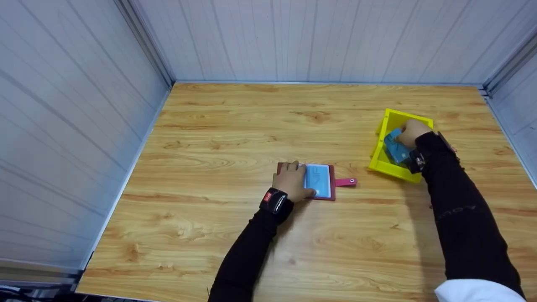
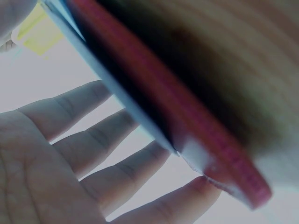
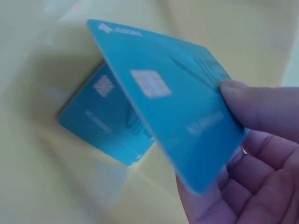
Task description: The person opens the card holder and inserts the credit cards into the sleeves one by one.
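Observation:
My left hand (image 1: 290, 182) rests over the left part of an opened red card holder (image 1: 332, 193), its fingers fairly straight against the plastic pages (image 2: 117, 95) in the left wrist view. A blue card (image 1: 319, 179) shows on the holder's right side, beside my thumb. My right hand (image 1: 413, 132) reaches into a yellow bin (image 1: 394, 170) and pinches a blue bank card (image 3: 163, 102) between thumb and fingers, tilted up. Beneath it, another blue bank card (image 3: 96, 116) lies on the bin's floor; whether more lie under that one I cannot tell.
A pink snap strap (image 1: 346, 182) sticks out from the holder toward the bin. The wooden table (image 1: 235, 126) runs back to a pale panel wall (image 1: 293, 42), with another panel (image 1: 75, 105) along the left side and one at the right edge.

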Motion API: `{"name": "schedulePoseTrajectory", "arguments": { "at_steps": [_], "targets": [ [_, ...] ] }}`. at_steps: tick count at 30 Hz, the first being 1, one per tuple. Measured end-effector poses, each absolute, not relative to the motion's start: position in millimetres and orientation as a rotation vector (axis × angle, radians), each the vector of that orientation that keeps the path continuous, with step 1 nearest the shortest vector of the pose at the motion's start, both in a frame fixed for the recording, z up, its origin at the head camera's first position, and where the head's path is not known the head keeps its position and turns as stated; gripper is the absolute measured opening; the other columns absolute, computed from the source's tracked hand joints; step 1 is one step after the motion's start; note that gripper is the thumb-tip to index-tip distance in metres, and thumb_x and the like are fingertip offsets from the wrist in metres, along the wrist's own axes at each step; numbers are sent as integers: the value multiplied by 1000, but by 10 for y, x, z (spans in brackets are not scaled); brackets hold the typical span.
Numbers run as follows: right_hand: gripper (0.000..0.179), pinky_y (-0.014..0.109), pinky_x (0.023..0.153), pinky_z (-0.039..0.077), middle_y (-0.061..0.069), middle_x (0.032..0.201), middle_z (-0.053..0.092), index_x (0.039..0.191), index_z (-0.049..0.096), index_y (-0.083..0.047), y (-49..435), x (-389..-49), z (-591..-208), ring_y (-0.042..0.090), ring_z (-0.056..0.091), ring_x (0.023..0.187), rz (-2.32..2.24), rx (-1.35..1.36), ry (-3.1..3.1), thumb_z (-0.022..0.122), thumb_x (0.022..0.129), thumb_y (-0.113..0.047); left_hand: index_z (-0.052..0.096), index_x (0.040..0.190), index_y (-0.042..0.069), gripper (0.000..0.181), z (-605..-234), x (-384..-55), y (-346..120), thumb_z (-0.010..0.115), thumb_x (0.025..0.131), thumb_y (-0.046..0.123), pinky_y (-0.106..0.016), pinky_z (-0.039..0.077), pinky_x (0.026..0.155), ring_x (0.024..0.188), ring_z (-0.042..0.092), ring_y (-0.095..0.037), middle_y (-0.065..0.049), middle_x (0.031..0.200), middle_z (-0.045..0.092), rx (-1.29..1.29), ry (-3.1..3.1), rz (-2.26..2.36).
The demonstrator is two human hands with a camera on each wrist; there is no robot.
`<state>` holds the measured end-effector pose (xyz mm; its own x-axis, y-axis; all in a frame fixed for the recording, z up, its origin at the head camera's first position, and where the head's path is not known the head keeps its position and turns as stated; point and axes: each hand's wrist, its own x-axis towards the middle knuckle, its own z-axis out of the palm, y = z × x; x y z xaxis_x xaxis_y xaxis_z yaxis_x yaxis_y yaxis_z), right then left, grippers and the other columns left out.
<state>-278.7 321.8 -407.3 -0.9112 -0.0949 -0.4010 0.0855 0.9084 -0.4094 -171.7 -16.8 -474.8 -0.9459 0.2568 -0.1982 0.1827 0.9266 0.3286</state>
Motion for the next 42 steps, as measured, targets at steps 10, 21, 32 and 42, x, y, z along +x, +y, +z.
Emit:
{"name": "schedulePoseTrajectory", "arguments": {
  "at_steps": [10, 21, 32, 42],
  "targets": [
    [24, 36, 63, 28, 3, 70, 25, 80, 26, -9, 3128, -2702, -3776, 19, 30, 60, -670, -18, 2753, 38, 101, -14, 46, 147, 16, 81, -4748, -1718, -146, 74, 80, 53, -61, 39, 105, 143, 34, -31, -10, 153, 41, 317, 2852, 433],
    [27, 35, 55, 29, 3, 67, 30, 86, 35, -7, 2826, -2502, -3759, 18, 32, 56, -960, -81, 2869, 42, 104, -25, 46, 146, 15, 81, -4758, -1705, -154, 74, 80, 52, -59, 41, 104, 142, 36, -31, -10, 152, 42, 325, 2858, 427],
    [22, 21, 55, 45, -6, 74, 57, 103, 54, -4, 2361, -2272, -4211, 4, 48, 60, -1410, -13, 2543, 57, 99, -26, 45, 147, 15, 82, -4773, -1703, -167, 74, 79, 52, -60, 40, 106, 142, 36, -31, -10, 153, 41, 334, 2857, 434],
    [17, 19, 54, 37, -10, 65, 51, 104, 54, -3, 2173, -2113, -4725, 4, 43, 56, -1470, 46, 2330, 55, 99, -18, 47, 146, 16, 81, -4764, -1702, -159, 74, 79, 53, -60, 41, 105, 142, 37, -31, -10, 153, 42, 331, 2861, 399]
  ]
}}
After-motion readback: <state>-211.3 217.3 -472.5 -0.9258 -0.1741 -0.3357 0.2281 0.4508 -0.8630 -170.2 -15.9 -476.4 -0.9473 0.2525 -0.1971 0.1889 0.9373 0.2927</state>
